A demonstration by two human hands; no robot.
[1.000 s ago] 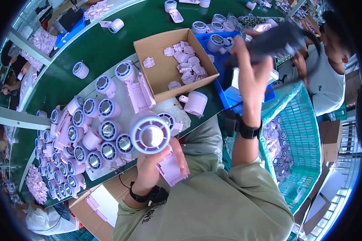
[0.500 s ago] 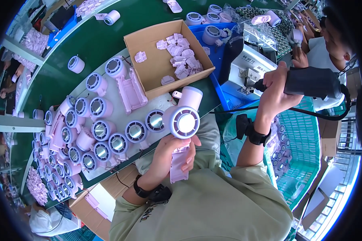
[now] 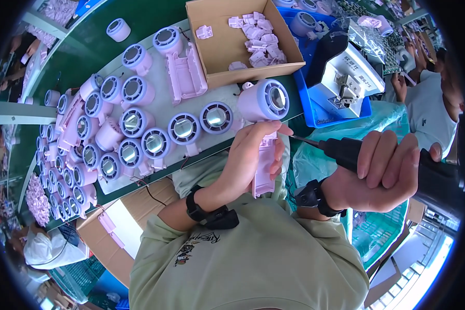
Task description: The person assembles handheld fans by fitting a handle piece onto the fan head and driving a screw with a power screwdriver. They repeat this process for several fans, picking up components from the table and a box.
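My left hand (image 3: 250, 150) is wrapped round the handle of a lilac handheld fan (image 3: 264, 101), its round head tilted up and its mirror-like centre facing right. The lower handle (image 3: 264, 173) shows as an open pink shell beneath my fingers. My right hand (image 3: 380, 170) grips a black electric screwdriver (image 3: 346, 153). Its thin bit points left, the tip close to my left fingertips at the fan's neck; whether it touches the fan I cannot tell. Just left, several similar fan heads (image 3: 216, 118) lie on a pale board on the green table.
An open cardboard box (image 3: 212, 57) holds small pink parts. Beside it a blue tray (image 3: 310, 111) carries a white metal screw feeder (image 3: 349, 77). A teal basket (image 3: 380, 237) stands at my right. A co-worker (image 3: 434, 98) sits at far right.
My right hand has brought the screwdriver from the screw feeder down to the fan's neck. The fan in my left hand has turned, its face swinging to the right.
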